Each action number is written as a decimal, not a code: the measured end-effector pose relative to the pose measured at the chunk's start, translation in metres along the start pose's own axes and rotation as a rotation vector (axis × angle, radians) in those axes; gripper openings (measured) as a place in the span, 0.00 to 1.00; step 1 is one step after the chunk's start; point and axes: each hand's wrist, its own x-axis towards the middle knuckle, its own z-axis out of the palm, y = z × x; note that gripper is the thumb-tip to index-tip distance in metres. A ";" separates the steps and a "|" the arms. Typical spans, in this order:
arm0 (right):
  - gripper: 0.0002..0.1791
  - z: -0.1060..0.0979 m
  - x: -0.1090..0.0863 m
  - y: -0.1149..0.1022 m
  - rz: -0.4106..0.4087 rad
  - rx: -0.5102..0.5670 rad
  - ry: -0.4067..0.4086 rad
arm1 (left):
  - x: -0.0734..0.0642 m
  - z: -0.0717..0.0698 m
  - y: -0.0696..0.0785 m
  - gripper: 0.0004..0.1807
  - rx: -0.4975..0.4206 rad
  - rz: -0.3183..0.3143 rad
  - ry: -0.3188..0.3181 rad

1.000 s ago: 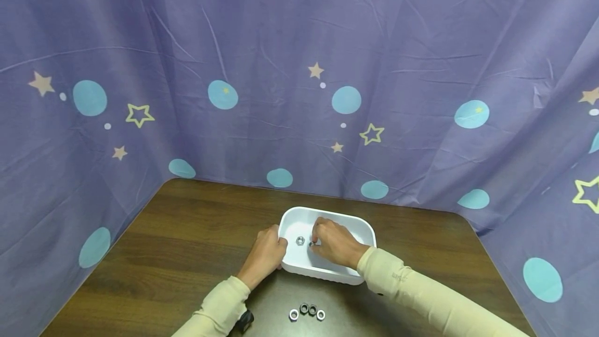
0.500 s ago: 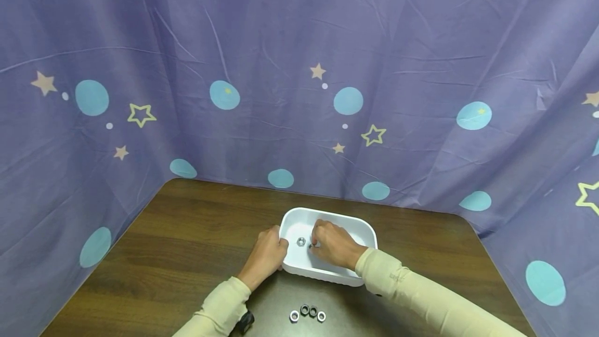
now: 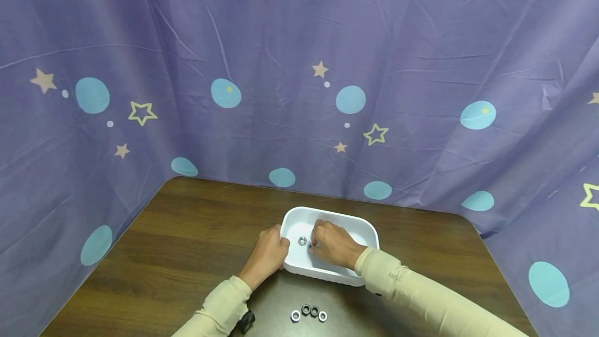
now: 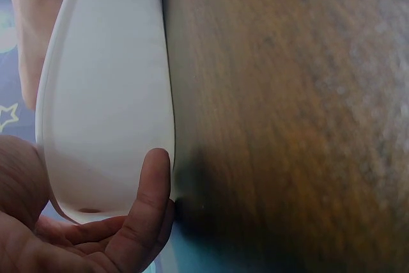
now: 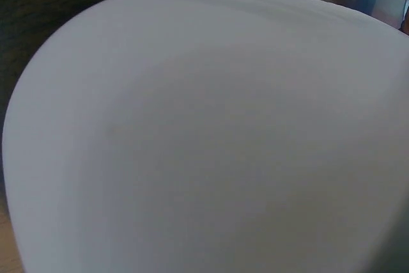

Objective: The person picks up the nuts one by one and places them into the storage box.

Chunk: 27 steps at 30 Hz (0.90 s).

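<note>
A white oblong tray (image 3: 369, 228) with rounded corners sits on the table. My left hand (image 3: 268, 251) grips its left end, thumb over the rim; the left wrist view shows the fingers (image 4: 152, 183) against the outer wall. Inside the tray, my right hand (image 3: 334, 243) reaches down with curled fingers. A small dark piece, apparently a nut, shows at those fingertips, mostly covered by them. Just left of it, a silver hex nut (image 3: 302, 241) lies on the tray floor. Only the tray's white surface (image 5: 192, 126) fills the right wrist view; that hand is not seen there.
In front of the tray, several nuts (image 3: 314, 311), some dark and some silver, lie in a short curved row on the wooden table (image 3: 196, 243). A purple curtain (image 3: 262, 66) with stars and blue ovals hangs behind and at both sides.
Both hands and the tray keep nearly the same places. The right fingertips shift slightly, and less of the dark piece shows than a second ago. The head view moves a little.
</note>
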 end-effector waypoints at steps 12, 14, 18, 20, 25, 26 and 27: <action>0.09 0.004 0.003 0.005 -0.008 -0.002 -0.026 | 0.001 0.001 -0.007 0.05 -0.014 0.012 0.012; 0.08 -0.002 0.005 0.001 -0.017 -0.007 -0.027 | 0.001 0.001 -0.006 0.04 -0.007 0.011 0.013; 0.07 -0.012 0.009 -0.004 -0.024 -0.030 -0.043 | -0.001 -0.002 0.000 0.03 0.015 -0.002 0.005; 0.07 -0.014 0.010 -0.005 -0.023 -0.035 -0.050 | -0.002 -0.002 0.000 0.04 0.014 -0.001 0.008; 0.09 -0.020 0.009 -0.008 -0.003 -0.015 -0.089 | -0.002 -0.001 0.001 0.04 0.022 0.002 0.013; 0.09 -0.024 0.009 -0.011 -0.002 -0.012 -0.095 | -0.002 -0.001 0.001 0.04 0.025 0.006 0.015; 0.09 -0.028 0.009 -0.013 -0.004 -0.007 -0.102 | -0.002 -0.001 0.000 0.04 0.026 0.009 0.017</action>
